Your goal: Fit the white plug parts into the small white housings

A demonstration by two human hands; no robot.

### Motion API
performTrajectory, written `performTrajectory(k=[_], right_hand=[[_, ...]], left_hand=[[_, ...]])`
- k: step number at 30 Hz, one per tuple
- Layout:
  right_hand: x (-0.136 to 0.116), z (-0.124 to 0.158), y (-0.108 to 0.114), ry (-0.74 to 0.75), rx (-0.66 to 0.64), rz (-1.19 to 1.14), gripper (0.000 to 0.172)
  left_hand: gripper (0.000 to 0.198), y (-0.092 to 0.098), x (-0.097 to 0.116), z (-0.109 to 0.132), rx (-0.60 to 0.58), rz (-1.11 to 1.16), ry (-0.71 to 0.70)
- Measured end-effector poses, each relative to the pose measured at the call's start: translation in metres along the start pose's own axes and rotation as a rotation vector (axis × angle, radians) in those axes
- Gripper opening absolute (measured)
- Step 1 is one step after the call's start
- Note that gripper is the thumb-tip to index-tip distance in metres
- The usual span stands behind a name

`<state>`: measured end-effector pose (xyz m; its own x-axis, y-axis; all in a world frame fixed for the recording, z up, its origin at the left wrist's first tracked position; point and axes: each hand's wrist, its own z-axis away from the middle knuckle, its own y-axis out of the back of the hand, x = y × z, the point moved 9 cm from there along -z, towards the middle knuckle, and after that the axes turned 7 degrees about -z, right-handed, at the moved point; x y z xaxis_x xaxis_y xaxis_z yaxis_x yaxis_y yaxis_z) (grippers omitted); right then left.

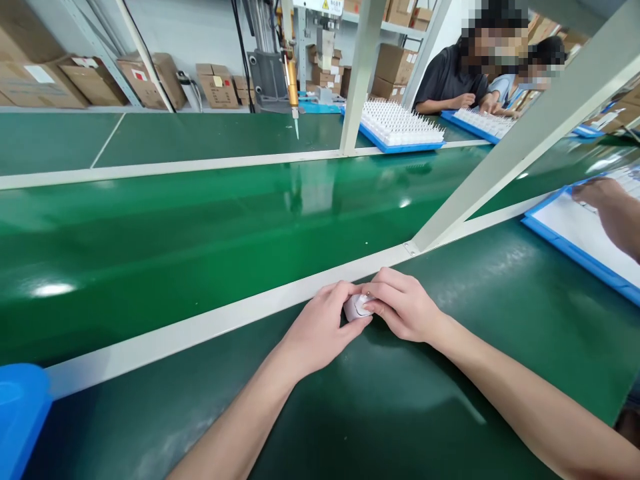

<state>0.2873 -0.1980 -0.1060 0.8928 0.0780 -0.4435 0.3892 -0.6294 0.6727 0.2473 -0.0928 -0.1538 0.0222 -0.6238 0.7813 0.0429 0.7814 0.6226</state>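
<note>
One white part (354, 309) is grasped by left hand (325, 327) and right hand (407, 308) at frame centre, seemingly being worked, with steadiness needed next.

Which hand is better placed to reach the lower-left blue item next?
Probably the left hand: it is nearer that blue item than the right hand, though both hold the white piece.

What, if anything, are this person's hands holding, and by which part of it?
A white piece, in both hands: the left hand around its left side, the right hand at its right end. Exact contact points are partly hidden.
</note>
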Motion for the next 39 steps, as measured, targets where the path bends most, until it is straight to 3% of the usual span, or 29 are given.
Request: performTrajectory(k=[10,16,23,31,39], right_hand=[[0.000,0.001,-0.009,-0.054,-0.042,-0.085,0.010],[-0.002,0.000,-0.009,-0.014,-0.124,-0.047,0.011],[-0.004,-0.002,-0.008,-0.115,-0.127,0.026,0.010],[-0.003,0.000,-0.008,-0.094,-0.126,-0.002,0.008],[-0.003,-0.002,-0.012,-0.094,-0.188,0.004,0.009]], left_hand=[[0.018,0.000,-0.001,-0.002,0.035,-0.017,0.002],[0.017,0.001,-0.001,-0.005,0.042,-0.025,-0.022],[0.017,0.001,0.001,-0.006,0.051,-0.022,-0.029],[0.017,0.000,0.000,-0.007,0.055,0.010,-0.051],[0.036,0.001,0.001,-0.006,0.046,0.041,-0.045]])
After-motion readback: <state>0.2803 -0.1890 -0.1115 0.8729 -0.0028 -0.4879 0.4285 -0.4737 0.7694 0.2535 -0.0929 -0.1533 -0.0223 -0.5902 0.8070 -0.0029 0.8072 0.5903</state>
